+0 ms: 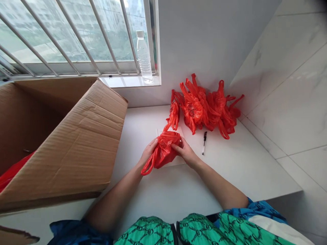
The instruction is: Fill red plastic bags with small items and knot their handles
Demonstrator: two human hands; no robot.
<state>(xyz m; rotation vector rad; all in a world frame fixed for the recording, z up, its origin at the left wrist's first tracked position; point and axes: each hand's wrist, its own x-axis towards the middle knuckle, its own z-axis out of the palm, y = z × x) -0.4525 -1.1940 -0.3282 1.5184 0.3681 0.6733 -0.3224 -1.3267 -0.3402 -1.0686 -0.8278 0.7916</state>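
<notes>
A red plastic bag (pixel 167 149) with looped handles is held between my two hands above the white tabletop. My left hand (pixel 149 151) grips its left side, its fingers partly hidden behind the plastic. On the other side, my right hand (pixel 186 152) pinches the bag with thumb and fingers. What the bag contains is hidden. Under it lies a sheet of paper (pixel 175 164), mostly covered. To the right of my right hand rests a pen (pixel 204 143) with a black cap.
Several knotted red plastic bags (pixel 195 109) are heaped against the wall. An open cardboard box (pixel 84 139) takes up the left, with red plastic (pixel 15 170) inside. A clear water bottle (pixel 144 59) stands on the sill of the barred window. White tiles line the right wall.
</notes>
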